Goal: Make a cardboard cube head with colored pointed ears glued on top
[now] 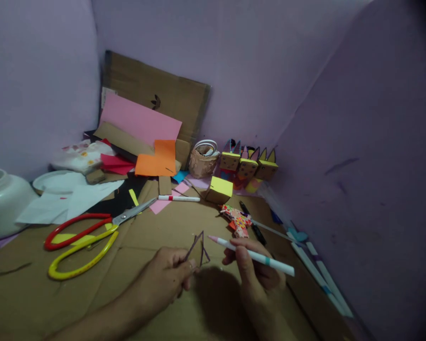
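Left hand (168, 272) pinches a dark-edged cutout (198, 248), right hand (253, 270) a marker (270, 261); leaning cardboard (138, 78) bears a trefoil logo (156, 102).

White marker (259, 257), pink at one end, teal-banded; dark-edged cutout (197, 248)

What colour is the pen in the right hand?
The pen is white with a teal band and a pinkish tip; best in the head view.
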A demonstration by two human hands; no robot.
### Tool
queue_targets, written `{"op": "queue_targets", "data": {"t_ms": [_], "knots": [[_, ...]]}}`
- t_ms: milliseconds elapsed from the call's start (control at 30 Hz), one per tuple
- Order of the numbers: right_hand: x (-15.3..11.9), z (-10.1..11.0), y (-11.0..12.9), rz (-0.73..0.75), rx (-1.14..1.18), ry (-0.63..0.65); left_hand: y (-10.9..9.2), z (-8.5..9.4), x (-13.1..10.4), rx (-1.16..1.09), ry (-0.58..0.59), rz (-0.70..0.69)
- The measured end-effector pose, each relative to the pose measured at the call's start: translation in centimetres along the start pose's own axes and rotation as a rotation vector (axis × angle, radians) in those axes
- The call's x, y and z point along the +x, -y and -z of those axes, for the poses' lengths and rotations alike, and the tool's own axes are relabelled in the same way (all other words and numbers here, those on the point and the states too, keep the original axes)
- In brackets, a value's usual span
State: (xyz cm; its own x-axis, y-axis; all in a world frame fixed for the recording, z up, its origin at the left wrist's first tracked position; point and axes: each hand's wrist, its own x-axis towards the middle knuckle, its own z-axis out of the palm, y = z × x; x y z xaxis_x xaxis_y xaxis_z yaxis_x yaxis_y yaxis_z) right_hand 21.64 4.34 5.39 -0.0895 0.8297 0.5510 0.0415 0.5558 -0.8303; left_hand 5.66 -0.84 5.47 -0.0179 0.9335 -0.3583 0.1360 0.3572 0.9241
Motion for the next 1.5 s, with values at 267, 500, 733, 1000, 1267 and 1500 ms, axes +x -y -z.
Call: {"op": "queue_targets", "data": {"t_ms": [267,500,733,1000,1267,1500], "knots": [[-0.2,-0.1,0.0,0.049,-0.03,0.015,-1.0,0.1,-0.4,0.003,0.004,0.053],[-0.1,-0.2,-0.2,-0.019,0.058,0.025,-1.0,0.2,-0.3,0.036,-0.006,0.075],[0.3,-1.8,0.3,-0.376,0.235,0.164,-1.0,0.0,-0.6,0.028,0.062,-0.028],[0.1,-1.7,0.3,-0.482,0.21,0.333,-0.9,-0.1,-0.8,-0.022,0.074,-0.05],[1.1,0.1,-0.1,-0.364,0.209,0.043,-0.8,-0.1,-0.4,-0.001,0.011,0.021],[1.1,1.5,0.1,-0.188,0.277,0.071,-1.2,0.2,-0.2,-0.027,0.031,0.065]]}}
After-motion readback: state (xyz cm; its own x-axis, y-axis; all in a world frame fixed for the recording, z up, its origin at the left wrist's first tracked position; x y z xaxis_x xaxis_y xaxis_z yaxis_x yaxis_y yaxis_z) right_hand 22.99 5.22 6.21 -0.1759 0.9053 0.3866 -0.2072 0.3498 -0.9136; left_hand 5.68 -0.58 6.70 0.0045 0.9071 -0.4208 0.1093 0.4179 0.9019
